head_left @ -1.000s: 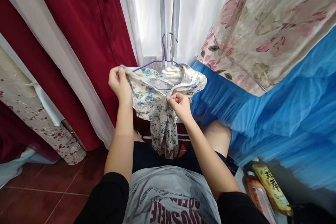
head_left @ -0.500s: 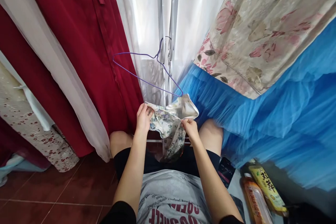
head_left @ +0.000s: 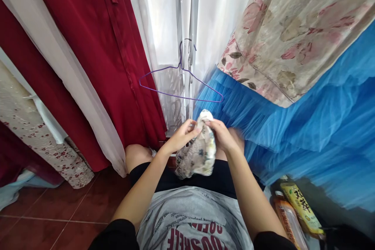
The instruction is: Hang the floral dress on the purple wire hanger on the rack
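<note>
Between my two hands hangs a small floral-printed cloth garment [head_left: 202,152], bunched and folded over, its white lining showing at the top. The thumb and fingers of my left hand [head_left: 184,134] are closed on its upper left edge. My right hand [head_left: 222,133] pinches the top right edge, its fingertips partly tucked in the folds. The cloth droops over my lap, and its exact kind cannot be made out. Just beyond the hands, a purple wire hanger [head_left: 181,95] hangs with nothing on it, apart from the garment.
Red drapery [head_left: 129,86] hangs at left, white sheer fabric [head_left: 158,19] straight ahead. Blue tulle [head_left: 278,133] and a flower-print fabric [head_left: 272,39] hang at right. An orange-labelled bottle [head_left: 288,218] and a yellow-labelled bottle [head_left: 303,211] lie at lower right.
The garment has been gathered from a spread-out hold into a bunch. My left hand has moved right toward my right hand. The hanger has swung right and levelled, and no longer meets the cloth.
</note>
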Action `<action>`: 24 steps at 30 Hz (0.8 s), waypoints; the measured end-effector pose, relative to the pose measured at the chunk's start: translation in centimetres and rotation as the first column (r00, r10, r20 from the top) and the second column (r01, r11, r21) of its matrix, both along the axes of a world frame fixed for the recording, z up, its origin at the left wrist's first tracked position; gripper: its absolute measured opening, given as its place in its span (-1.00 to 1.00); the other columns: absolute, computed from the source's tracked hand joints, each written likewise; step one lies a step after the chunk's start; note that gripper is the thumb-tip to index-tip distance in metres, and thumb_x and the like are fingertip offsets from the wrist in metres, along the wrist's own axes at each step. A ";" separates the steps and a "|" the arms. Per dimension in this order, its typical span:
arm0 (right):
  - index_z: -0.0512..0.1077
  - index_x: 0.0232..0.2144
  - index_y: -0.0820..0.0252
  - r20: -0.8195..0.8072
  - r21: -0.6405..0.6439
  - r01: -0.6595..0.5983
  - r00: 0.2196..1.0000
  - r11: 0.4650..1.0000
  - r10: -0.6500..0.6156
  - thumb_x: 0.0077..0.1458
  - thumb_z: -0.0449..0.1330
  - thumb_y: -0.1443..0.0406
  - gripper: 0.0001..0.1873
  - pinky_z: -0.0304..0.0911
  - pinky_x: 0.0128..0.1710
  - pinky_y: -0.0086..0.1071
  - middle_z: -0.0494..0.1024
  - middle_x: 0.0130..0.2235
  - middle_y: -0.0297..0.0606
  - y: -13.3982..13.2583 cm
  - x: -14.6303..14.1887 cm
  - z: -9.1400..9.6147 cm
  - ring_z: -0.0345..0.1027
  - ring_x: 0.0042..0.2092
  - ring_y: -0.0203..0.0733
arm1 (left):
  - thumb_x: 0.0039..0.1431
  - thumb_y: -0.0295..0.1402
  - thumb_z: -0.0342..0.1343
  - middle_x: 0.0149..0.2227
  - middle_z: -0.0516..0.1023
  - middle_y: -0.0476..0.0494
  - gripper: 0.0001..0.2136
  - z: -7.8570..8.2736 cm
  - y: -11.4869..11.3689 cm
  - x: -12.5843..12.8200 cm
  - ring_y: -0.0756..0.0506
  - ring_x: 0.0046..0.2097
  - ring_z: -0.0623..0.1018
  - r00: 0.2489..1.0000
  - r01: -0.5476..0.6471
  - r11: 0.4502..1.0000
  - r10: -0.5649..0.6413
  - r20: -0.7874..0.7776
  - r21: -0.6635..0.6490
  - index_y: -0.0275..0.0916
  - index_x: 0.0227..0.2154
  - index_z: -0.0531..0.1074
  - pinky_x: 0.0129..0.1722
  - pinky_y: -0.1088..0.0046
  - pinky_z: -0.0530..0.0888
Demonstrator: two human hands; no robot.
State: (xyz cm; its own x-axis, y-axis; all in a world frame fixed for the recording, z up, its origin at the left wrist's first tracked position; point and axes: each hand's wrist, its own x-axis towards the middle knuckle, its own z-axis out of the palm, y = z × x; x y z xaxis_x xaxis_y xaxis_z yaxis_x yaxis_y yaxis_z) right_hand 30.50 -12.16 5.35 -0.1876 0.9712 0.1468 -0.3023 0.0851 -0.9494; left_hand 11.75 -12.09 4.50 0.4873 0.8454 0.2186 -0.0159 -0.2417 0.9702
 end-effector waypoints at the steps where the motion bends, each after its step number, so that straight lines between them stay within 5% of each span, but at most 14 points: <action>1: 0.50 -0.50 0.15 0.006 0.024 0.079 0.997 0.997 -0.079 -0.12 0.33 0.14 -0.79 0.19 -0.44 -0.36 0.48 -0.51 -0.36 0.6 1.1 0.5 0.25 -0.47 -0.22 | 0.29 -0.09 0.17 -0.30 0.54 -0.08 -0.71 -0.8 -0.3 -0.3 -0.08 -0.27 0.54 0.994 0.074 0.997 -0.076 -0.073 -0.035 -0.21 -0.15 0.37 -0.24 0.40 0.46; 4: 0.45 -0.60 0.11 0.019 0.146 0.305 0.950 0.941 -0.311 -0.26 0.25 0.17 -0.85 0.18 -0.45 -0.32 0.44 -0.54 -0.34 3.1 4.7 2.4 0.25 -0.47 -0.17 | 0.30 -0.10 0.14 -0.34 0.53 -0.11 -0.70 -3.0 -1.5 -1.1 -0.11 -0.25 0.53 0.951 0.178 0.984 -0.168 -0.262 0.015 -0.24 -0.37 0.42 -0.17 0.34 0.47; 7: 0.34 -0.69 0.08 0.025 0.216 0.417 0.902 0.883 -0.432 -0.26 0.19 0.15 -0.83 0.18 -0.45 -0.27 0.38 -0.57 -0.29 5.6 7.2 4.8 0.26 -0.46 -0.12 | 0.36 -0.15 0.08 -0.02 0.55 -0.23 -0.75 -3.7 -2.3 -1.0 -0.19 0.06 0.53 0.975 0.158 0.981 -0.136 -0.175 0.116 -0.22 -0.33 0.46 0.10 0.24 0.42; 10: 0.34 -0.69 0.10 0.052 0.299 0.335 0.929 0.894 -0.365 -0.27 0.21 0.20 -0.86 0.08 -0.48 -0.31 0.32 -0.59 -0.32 6.7 7.7 7.3 0.14 -0.50 -0.20 | 0.32 -0.20 0.15 0.21 0.43 -0.27 -0.77 -3.5 -1.9 0.6 -0.22 0.27 0.42 0.994 0.101 0.988 -0.096 -0.046 0.114 -0.14 -0.03 0.42 0.27 0.17 0.31; 14: 0.44 -0.65 0.18 0.187 0.389 0.120 0.960 0.913 -0.206 -0.27 0.30 0.26 -0.88 0.04 -0.48 -0.35 0.34 -0.58 -0.36 6.0 6.1 9.7 0.11 -0.52 -0.29 | 0.16 -0.18 0.32 0.27 0.38 -0.33 -0.34 -3.9 -0.4 3.8 -0.25 0.28 0.41 0.996 0.084 0.984 -0.077 -0.048 0.156 -0.10 0.27 0.21 0.29 0.13 0.31; 16: 0.45 -0.66 0.19 0.221 0.424 0.098 0.953 0.900 -0.208 -0.25 0.32 0.24 -0.85 0.07 -0.47 -0.36 0.37 -0.57 -0.34 6.0 6.0 10.4 0.16 -0.50 -0.28 | 0.16 -0.14 0.30 0.20 0.47 -0.31 -0.40 -4.5 -0.1 4.5 -0.28 0.20 0.47 0.985 0.073 0.977 -0.039 -0.169 0.202 -0.16 0.22 0.31 0.22 0.16 0.37; 19: 0.39 -0.71 0.18 0.172 0.497 0.195 0.933 0.845 -0.316 -0.21 0.29 0.22 -0.79 0.04 -0.50 -0.37 0.33 -0.60 -0.34 7.7 7.7 10.8 0.13 -0.52 -0.30 | 0.26 -0.06 0.18 -0.13 0.63 -0.20 -0.66 -5.0 -0.2 3.3 -0.24 -0.10 0.58 0.914 0.051 0.963 0.061 -0.401 0.264 -0.23 -0.12 0.54 -0.04 0.26 0.45; 24: 0.21 -0.74 0.13 0.151 0.475 0.350 0.872 0.808 -0.466 -0.12 0.26 0.19 -0.64 0.05 -0.50 -0.37 0.21 -0.61 -0.38 13.3 11.1 10.4 0.07 -0.51 -0.31 | 0.39 -0.04 -0.01 -0.55 0.39 -0.02 -0.54 -2.8 -0.4 -2.3 -0.06 -0.45 0.40 0.824 -0.107 0.877 0.342 -0.452 0.468 -0.24 -0.52 0.45 -0.40 0.42 0.28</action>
State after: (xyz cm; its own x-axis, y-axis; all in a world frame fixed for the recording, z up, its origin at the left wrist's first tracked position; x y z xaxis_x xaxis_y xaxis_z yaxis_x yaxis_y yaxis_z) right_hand 41.57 1.13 15.76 0.1257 0.8190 0.5599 0.0922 0.5523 -0.8285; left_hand 9.41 -12.46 1.66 0.4327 0.8346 0.3410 0.5531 -0.5444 0.6307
